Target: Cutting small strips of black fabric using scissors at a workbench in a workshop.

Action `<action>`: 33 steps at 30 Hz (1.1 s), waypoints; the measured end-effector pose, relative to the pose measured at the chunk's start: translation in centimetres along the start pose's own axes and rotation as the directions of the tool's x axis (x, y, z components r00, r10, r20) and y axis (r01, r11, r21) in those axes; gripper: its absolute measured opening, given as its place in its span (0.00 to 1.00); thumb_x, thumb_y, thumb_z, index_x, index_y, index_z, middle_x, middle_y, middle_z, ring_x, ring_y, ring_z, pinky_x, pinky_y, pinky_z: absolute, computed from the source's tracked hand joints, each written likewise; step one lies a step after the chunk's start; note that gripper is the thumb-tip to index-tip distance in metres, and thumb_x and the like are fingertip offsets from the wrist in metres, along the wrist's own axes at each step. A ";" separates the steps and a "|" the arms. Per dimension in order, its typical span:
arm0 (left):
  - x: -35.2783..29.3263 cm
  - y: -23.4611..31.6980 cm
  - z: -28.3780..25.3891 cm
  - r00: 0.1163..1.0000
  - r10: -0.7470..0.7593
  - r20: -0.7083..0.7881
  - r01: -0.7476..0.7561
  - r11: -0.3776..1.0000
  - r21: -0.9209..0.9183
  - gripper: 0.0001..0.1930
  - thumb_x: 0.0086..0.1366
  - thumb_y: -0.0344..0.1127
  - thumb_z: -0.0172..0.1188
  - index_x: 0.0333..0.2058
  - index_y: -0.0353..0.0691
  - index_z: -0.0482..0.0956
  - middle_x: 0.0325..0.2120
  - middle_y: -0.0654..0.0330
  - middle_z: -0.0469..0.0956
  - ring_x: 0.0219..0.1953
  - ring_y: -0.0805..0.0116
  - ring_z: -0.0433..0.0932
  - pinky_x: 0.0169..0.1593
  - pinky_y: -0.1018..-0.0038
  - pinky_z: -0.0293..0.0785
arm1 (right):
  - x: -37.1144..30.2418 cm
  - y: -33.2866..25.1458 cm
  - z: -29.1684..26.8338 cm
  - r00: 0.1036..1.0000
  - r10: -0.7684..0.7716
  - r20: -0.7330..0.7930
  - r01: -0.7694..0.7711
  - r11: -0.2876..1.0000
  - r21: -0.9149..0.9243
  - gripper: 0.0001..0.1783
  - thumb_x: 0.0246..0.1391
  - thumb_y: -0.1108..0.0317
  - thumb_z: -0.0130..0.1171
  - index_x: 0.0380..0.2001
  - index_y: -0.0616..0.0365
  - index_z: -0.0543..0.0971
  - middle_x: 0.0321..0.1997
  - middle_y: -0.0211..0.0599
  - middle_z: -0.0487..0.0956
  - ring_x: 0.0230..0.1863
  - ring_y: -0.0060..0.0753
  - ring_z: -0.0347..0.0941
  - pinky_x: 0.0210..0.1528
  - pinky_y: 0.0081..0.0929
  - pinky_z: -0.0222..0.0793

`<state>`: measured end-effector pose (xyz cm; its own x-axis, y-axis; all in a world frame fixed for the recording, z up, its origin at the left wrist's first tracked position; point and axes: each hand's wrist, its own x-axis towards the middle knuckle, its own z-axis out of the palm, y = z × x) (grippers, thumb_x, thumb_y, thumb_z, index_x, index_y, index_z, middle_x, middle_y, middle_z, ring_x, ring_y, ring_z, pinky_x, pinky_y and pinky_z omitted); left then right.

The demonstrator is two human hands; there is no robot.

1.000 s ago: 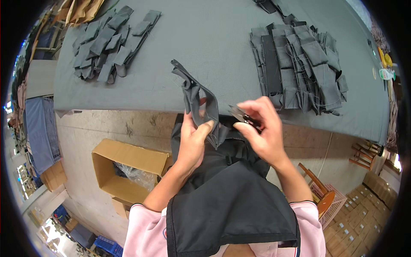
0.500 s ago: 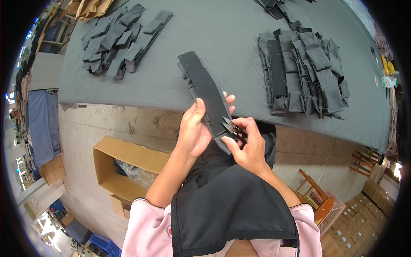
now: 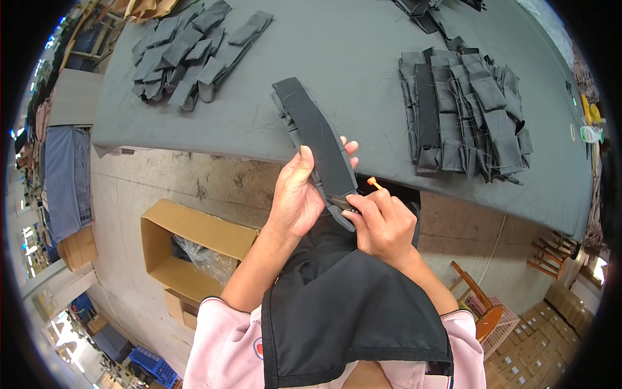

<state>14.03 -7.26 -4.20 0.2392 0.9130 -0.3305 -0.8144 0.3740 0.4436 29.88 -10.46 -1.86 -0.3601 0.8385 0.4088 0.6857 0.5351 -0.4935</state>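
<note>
A long, dark grey folded fabric strip (image 3: 314, 129) slants over the table's near edge, held around its lower half. My left hand (image 3: 295, 194) grips it, thumb along the near side and fingertips showing past its right edge. At the lower end of the strip, my right hand (image 3: 389, 227) is closed around small thread snips (image 3: 340, 201). Their dark blades lie against the fabric end, and an orange piece (image 3: 374, 182) pokes out above my knuckles. My right fingers hide most of the snips. Loose threads stick out along the strip.
The cloth-covered table (image 3: 337, 45) bears a pile of grey fabric pieces (image 3: 188, 52) at left and threaded bundles (image 3: 466, 110) at right. On the floor, left, stands an open cardboard box (image 3: 194, 227) with clear plastic inside. A wooden chair (image 3: 486, 311) is at lower right.
My right hand has turned, so the snips' blades, which pointed up and left, now lie at the strip's lower end. The orange piece has come into sight. My left hand keeps its hold.
</note>
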 end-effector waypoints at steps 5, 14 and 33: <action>0.1 -0.1 -0.2 0.999 0.020 -0.025 -0.020 1.000 -0.007 0.27 0.71 0.46 0.38 0.56 0.23 0.59 0.55 0.38 0.64 0.57 0.48 0.67 0.61 0.57 0.65 | -0.8 0.4 0.6 0.991 -0.055 -0.121 0.055 0.998 -0.001 0.14 0.40 0.69 0.65 0.34 0.58 0.77 0.24 0.31 0.69 0.20 0.30 0.67 0.22 0.25 0.60; -0.3 0.2 -0.1 0.998 0.022 0.053 -0.023 1.000 0.020 0.24 0.71 0.43 0.39 0.54 0.26 0.63 0.55 0.43 0.65 0.57 0.51 0.67 0.60 0.57 0.67 | 0.3 0.4 -0.1 0.970 0.238 -0.051 -0.217 0.942 0.255 0.13 0.40 0.73 0.66 0.32 0.59 0.77 0.27 0.36 0.70 0.22 0.37 0.72 0.24 0.27 0.69; -1.0 0.1 -0.3 1.000 -0.016 -0.010 0.017 0.997 0.078 0.22 0.71 0.43 0.42 0.53 0.29 0.65 0.54 0.46 0.68 0.53 0.57 0.71 0.56 0.62 0.70 | 1.3 1.2 0.8 0.982 0.151 -0.109 -0.128 0.973 0.193 0.13 0.39 0.73 0.67 0.31 0.57 0.78 0.25 0.36 0.69 0.20 0.34 0.69 0.23 0.27 0.66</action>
<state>13.52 -8.19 -4.04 0.2467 0.9051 -0.3462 -0.7666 0.4008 0.5016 29.79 -8.64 -2.53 -0.1813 0.8935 0.4108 0.5913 0.4328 -0.6805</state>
